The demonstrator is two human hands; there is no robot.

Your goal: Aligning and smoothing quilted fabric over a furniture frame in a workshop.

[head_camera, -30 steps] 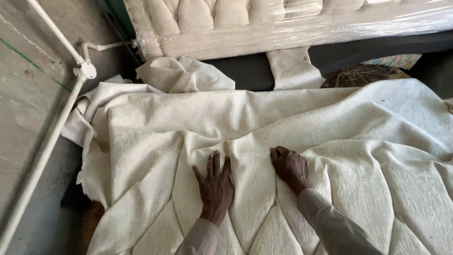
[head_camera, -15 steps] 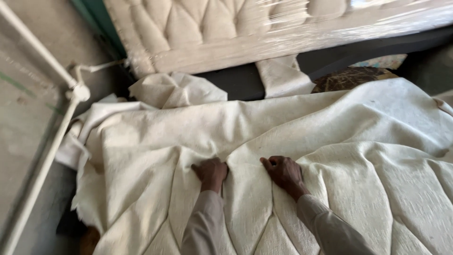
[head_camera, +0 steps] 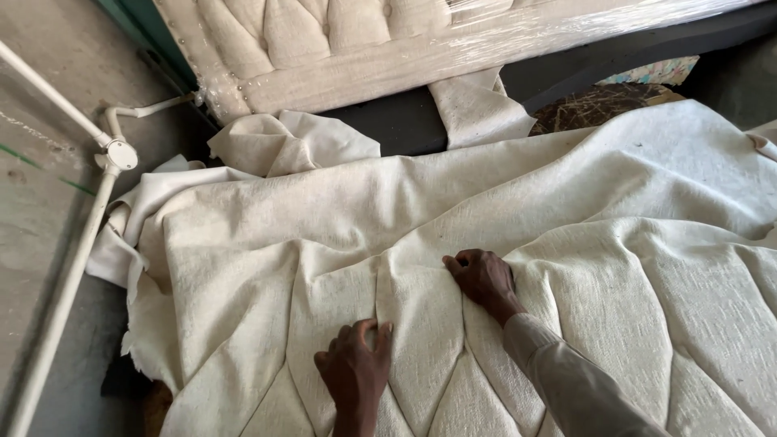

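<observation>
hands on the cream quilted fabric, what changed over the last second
The left hand, flat with spread fingers a second ago, has curled and now pinches a fold at a seam of the cream quilted fabric, lower in view than before. The right hand stays bunched, knuckles pressing into a crease. The fabric stays draped over the panel; the white pipe and plastic-wrapped tufted headboard are unchanged.

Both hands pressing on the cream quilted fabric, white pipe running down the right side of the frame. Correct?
Not quite. The white pipe runs down the left side of the frame, not the right, as the head view shows. The rest holds: the left hand and the right hand both press on the cream quilted fabric.
</observation>
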